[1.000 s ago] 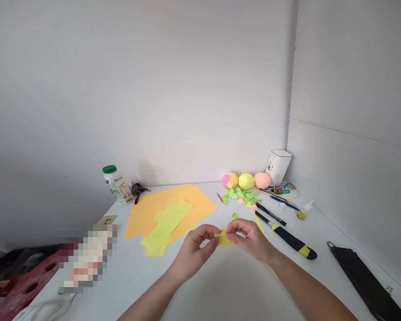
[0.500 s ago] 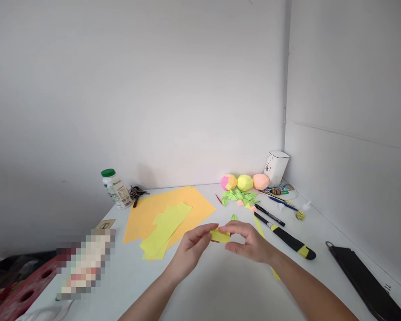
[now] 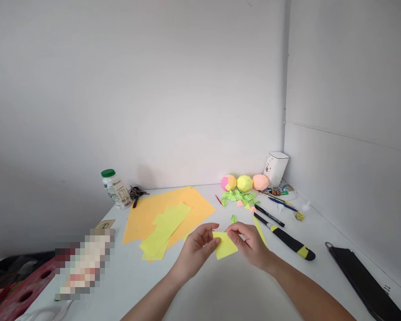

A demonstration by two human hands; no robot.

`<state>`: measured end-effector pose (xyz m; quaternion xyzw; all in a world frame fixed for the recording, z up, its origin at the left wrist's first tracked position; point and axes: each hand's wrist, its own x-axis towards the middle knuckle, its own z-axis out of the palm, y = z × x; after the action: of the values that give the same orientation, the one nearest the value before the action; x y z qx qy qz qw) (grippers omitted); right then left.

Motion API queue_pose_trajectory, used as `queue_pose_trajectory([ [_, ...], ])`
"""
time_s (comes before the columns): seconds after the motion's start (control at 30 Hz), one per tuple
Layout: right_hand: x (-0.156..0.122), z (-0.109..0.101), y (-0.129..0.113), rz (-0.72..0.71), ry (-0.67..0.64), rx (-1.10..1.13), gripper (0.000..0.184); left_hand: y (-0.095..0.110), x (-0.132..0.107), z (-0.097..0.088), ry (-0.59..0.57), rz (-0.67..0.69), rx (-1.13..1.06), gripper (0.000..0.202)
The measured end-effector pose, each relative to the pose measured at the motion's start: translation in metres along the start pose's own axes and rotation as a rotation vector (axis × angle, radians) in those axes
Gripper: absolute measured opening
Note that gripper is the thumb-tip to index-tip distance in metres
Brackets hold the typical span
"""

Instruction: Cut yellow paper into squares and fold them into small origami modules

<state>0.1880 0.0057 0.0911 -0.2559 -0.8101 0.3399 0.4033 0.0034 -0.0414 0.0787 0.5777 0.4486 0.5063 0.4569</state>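
Left on the table [image 3: 203, 294], near its far edge, your orange paper [image 3: 135, 220] carries yellow sheets [image 3: 169, 226], perhaps for easy reach; mid-table, your left hand [image 3: 194, 250] and right hand [image 3: 253, 244] have fingers grasping a small yellow square [image 3: 225, 248] by its left side and upper right corner, probably steadying it; toward the right edge, the cutter [image 3: 289, 240] rests apart, likely for safety

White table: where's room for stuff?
The table is mostly bare between the forearms, between the black-and-yellow knife and flat black object, and between the lime paper strips and left forearm. Crowded: back right, with colourful faceted balls and folded green paper.
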Motion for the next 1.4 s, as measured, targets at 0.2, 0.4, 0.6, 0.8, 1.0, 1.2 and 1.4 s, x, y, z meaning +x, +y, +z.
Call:
queue_pose_trajectory([
  [0.2, -0.001, 0.001, 0.006, 0.011, 0.088, -0.033, 0.023, -0.001, 0.000, 0.005, -0.016, 0.014, -0.030, 0.031],
  [0.4, 0.000, 0.003, 0.007, 0.138, 0.193, 0.092, 0.024, 0.007, -0.002, 0.009, -0.062, -0.141, -0.122, 0.035],
  [0.6, 0.002, 0.005, 0.011, 0.337, 0.043, 0.458, 0.034, 0.005, -0.001, 0.008, 0.161, -0.087, -0.117, 0.034],
  [0.8, 0.004, 0.010, 0.007, 0.430, 0.020, 0.587, 0.034, 0.007, -0.001, 0.011, 0.335, -0.023, -0.109, 0.032],
  [1.0, 0.004, 0.007, -0.001, 0.425, 0.080, 0.541, 0.028, 0.014, -0.005, 0.009, 0.256, -0.029, -0.147, 0.026],
  [1.2, 0.006, 0.006, 0.004, 0.464, 0.131, 0.529, 0.024, 0.007, -0.001, 0.008, 0.224, -0.068, -0.176, 0.025],
  [1.4, 0.007, 0.006, 0.008, 0.453, 0.135, 0.547, 0.022, 0.008, 0.000, 0.008, 0.227, -0.084, -0.170, 0.027],
])
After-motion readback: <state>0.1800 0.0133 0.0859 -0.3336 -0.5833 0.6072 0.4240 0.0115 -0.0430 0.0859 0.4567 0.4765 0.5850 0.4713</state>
